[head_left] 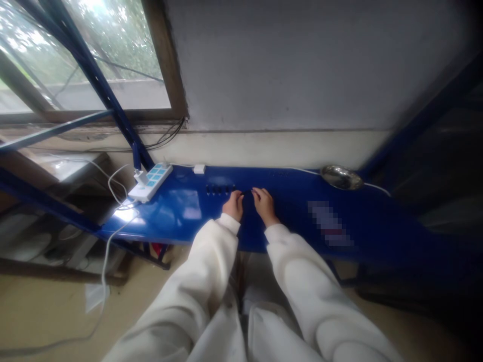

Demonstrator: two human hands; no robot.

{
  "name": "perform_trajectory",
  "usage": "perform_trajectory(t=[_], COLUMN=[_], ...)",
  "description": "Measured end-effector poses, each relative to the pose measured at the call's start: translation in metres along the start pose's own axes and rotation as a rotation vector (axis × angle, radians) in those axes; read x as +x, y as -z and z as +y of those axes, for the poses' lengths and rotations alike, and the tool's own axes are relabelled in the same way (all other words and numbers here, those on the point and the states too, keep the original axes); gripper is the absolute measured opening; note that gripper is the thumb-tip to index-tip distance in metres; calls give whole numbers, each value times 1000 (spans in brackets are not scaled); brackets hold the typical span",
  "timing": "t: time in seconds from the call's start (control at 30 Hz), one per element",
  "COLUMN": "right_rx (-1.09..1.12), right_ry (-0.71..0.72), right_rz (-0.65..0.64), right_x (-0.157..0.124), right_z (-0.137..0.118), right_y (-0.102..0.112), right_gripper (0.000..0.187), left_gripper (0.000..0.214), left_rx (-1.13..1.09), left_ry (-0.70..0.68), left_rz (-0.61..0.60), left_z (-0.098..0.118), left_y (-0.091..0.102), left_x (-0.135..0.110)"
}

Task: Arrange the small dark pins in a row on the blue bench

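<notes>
My left hand (234,205) and my right hand (264,205) meet over the blue shelf, fingers pinched. Between their fingertips is a small dark strip-like piece (247,192), one end in each hand; it is too small and blurred to name more exactly. Just left of my left hand, several small black upright pieces (214,190) are lined up in a short row on the shelf, and the rightmost of them is close to my fingertips.
A white power strip (151,183) with a plug lies at the shelf's left end, its cable hanging down to the floor. Along the back are a white adapter (198,169) and a shiny metal dish (341,177). Blue posts (98,80) frame the shelf (287,221).
</notes>
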State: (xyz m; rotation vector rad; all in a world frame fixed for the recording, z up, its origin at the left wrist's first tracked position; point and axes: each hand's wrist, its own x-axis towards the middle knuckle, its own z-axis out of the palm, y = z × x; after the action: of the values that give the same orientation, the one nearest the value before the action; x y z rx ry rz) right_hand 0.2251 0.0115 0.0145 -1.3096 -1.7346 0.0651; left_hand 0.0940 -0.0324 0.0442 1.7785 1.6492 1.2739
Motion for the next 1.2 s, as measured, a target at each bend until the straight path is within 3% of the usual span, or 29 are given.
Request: perform_trajectory(t=[0.47, 1.2], right_rx=[-52, -130], right_ry=[-35, 145], right_rz=[38, -38], right_x=[0, -1], right_z=[-1, -14], right_y=[2, 6], right_gripper=[34, 34], left_gripper=[23, 23], left_rx=[-14, 96], left_ry=[-83, -120], left_rz=[6, -20], left_z=[-6, -4], left_y=[-3, -4], left_x=[0, 0])
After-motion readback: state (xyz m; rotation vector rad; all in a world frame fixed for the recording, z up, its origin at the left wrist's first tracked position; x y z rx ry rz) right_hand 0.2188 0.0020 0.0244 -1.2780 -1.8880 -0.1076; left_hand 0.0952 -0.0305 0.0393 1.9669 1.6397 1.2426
